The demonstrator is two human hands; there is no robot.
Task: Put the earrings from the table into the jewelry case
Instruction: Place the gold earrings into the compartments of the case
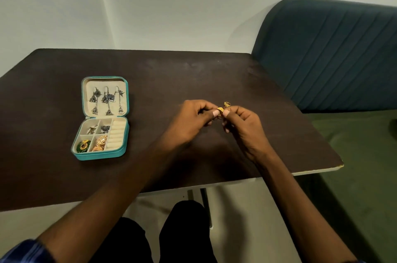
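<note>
A small gold earring (220, 110) is pinched between the thumbs and curled fingers of the left hand (193, 121) and the right hand (242, 125), which are brought together above the middle of the dark table (193, 73). A second gold earring (227, 104) is seen just behind the first, at the right hand's fingertips; whether it is joined to the first cannot be told. Both forearms are stretched forward over the near table edge, and a striped sleeve (23, 251) is visible at the lower left.

Well apart to the left, a teal jewelry case (126, 99) is laid open on the table. In its raised lid, silver drop earrings (107, 99) are hung in a row against the pale lining. In the lower tray, four small compartments are filled: silver pieces in the two far ones, a green and gold earring (82, 145) in the near left one, and gold earrings (100, 142) in the near right one. A column of cream ring rolls (117, 134) is set along the tray's right side.

A blue-green padded seat (333, 54) is placed beside the table on the right.
</note>
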